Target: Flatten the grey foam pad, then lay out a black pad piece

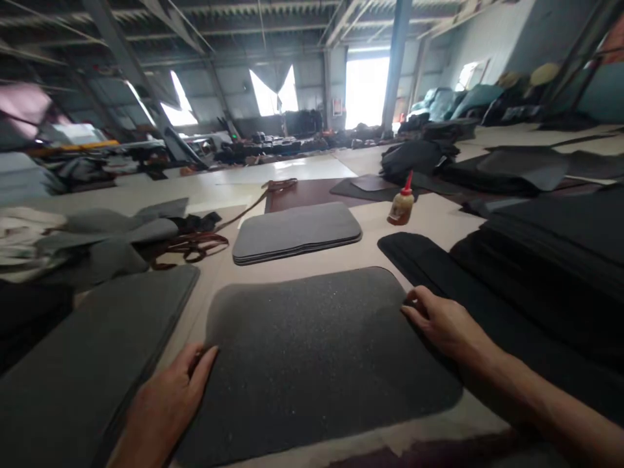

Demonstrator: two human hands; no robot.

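Observation:
A dark grey foam pad (312, 357) with rounded corners lies flat on the table in front of me. My left hand (168, 396) rests at its left edge, fingers touching the rim. My right hand (441, 322) is at the pad's right edge, fingertips curled on the rim. Whether either hand pinches the pad or only touches it is unclear.
A stack of grey pads (297, 233) lies further back, another grey stack (82, 364) at my left. Black pads (550, 260) pile up on the right. A small glue bottle with a red nozzle (402, 205) stands beyond. Brown straps (195, 246) and grey fabric (112, 234) lie at left.

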